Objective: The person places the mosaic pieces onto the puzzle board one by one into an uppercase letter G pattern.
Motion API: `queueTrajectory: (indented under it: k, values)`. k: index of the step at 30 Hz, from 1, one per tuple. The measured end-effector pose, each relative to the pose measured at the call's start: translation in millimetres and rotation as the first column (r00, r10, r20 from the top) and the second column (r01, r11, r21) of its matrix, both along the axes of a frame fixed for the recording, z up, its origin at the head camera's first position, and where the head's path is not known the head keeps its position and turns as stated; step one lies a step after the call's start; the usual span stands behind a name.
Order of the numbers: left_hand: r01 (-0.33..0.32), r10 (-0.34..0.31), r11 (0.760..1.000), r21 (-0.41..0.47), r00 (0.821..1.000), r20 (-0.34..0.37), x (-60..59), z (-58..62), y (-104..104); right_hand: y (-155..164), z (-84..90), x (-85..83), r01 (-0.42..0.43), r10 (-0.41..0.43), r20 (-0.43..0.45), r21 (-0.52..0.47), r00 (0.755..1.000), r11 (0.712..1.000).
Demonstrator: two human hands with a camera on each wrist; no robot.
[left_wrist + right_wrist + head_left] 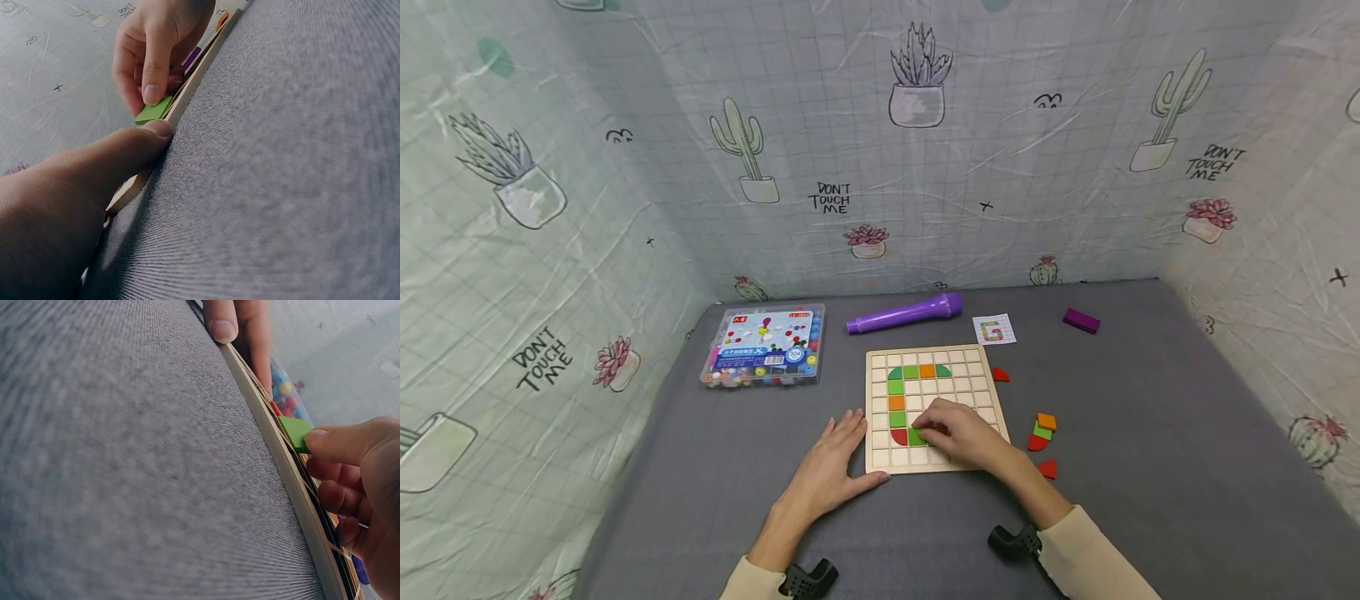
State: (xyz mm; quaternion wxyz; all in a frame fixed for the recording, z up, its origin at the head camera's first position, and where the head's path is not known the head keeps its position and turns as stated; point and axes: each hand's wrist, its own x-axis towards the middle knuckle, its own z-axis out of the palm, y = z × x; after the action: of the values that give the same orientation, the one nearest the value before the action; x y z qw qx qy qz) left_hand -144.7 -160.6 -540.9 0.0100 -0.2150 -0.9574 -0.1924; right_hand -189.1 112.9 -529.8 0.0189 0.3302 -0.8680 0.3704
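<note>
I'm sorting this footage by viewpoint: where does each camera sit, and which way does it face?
Head: worn high, looking forward and down at the wooden board; both forearms, the left hand and the right hand show.
Left wrist: low over the grey cloth, looking along the left thumb at the board's edge; the right hand's fingers hold a green tile.
Right wrist: low, facing back toward the left hand; right fingers show.
Shared: the green tile and the board appear in all three views.

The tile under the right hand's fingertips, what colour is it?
Green tile, clearest in the left wrist view.
</note>
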Motion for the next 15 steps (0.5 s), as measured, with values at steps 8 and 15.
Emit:
queueTrajectory:
  k: [8,15]
  values:
    - [-0.002,0.002,1.0,0.001,1.0,0.009,0.4,0.8,0.1,-0.5,-1.9,2.1,-0.006,0.005,-0.054,-0.007,0.999,1.0]
    - [-0.003,0.003,1.0,0.003,1.0,0.009,0.0,1.1,0.4,-1.1,-4.6,2.2,0.007,-0.006,-0.069,0.004,0.998,1.0]
